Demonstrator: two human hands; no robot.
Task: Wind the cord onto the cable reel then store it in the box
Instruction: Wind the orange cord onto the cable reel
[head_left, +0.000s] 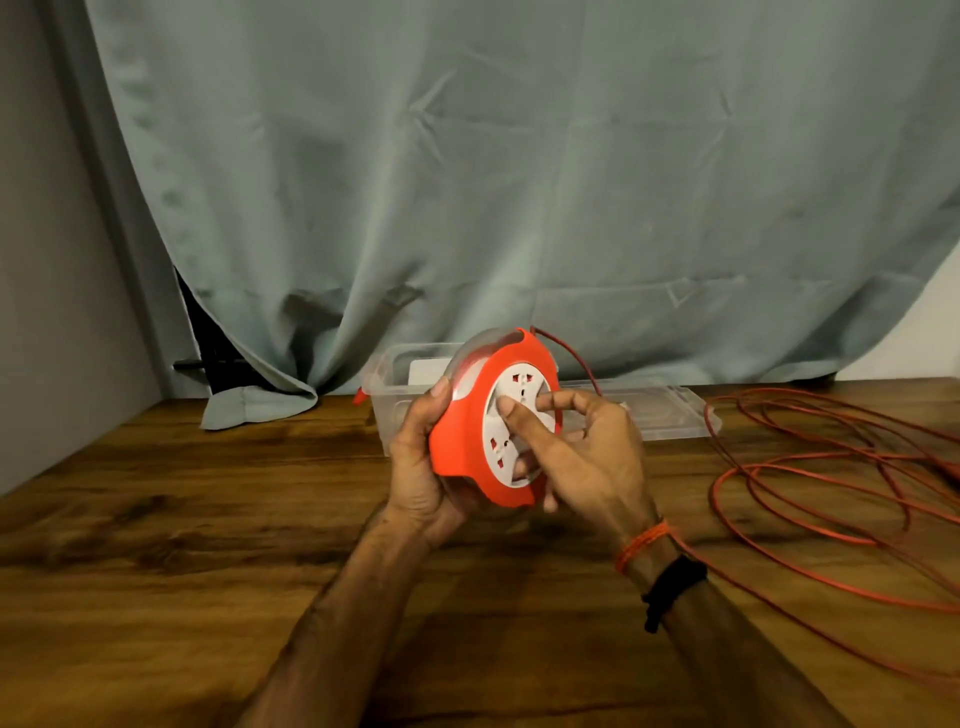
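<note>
An orange cable reel (467, 431) with a white socket face is held above the wooden table, tilted toward me. My left hand (421, 467) grips its left and rear side. My right hand (582, 457) rests on the white face, thumb and fingers pinched on the centre part. A red cord (810, 499) leaves the top of the reel, runs behind it and lies in loose loops over the right side of the table. A clear plastic box (395, 395) stands open behind the reel.
The box's clear lid (670, 410) lies flat to the right of the box. A grey curtain (467, 182) hangs behind, its hem on the table (208, 519). A grey wall bounds the left edge.
</note>
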